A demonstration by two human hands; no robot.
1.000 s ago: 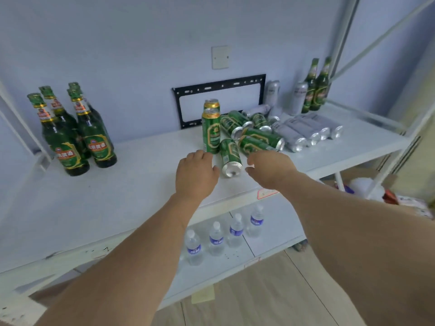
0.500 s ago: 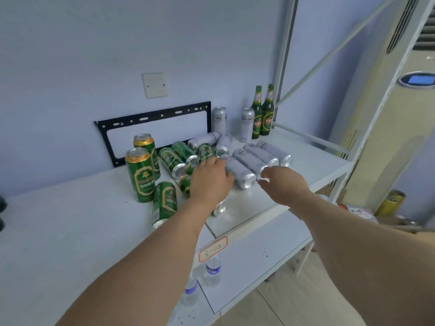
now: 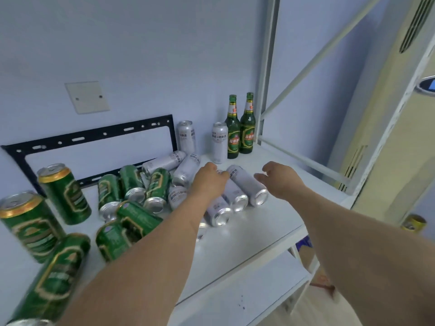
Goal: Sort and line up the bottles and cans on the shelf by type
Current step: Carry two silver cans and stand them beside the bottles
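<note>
Several silver cans lie on their sides on the white shelf (image 3: 270, 222); the rightmost lying silver can (image 3: 249, 185) is in plain sight. My left hand (image 3: 208, 182) rests over the lying silver cans, fingers loosely curled, with no can clearly gripped. My right hand (image 3: 281, 178) hovers open just right of that can, fingers apart, empty. Two silver cans (image 3: 220, 142) stand upright at the back beside two green bottles (image 3: 247, 128). Green cans (image 3: 131, 184) lie in a heap to the left, and two more green cans (image 3: 64, 192) stand upright.
A black metal bracket (image 3: 94, 135) hangs on the wall behind the cans. White frame bars (image 3: 303, 158) close off the shelf's right end. A lower shelf (image 3: 235, 295) sits below, and a beige air-conditioner unit (image 3: 388, 137) stands to the right.
The view swung right and closer, dropping the left group of bottles out of sight. Both hands moved from the green cans to the lying silver cans further right.
</note>
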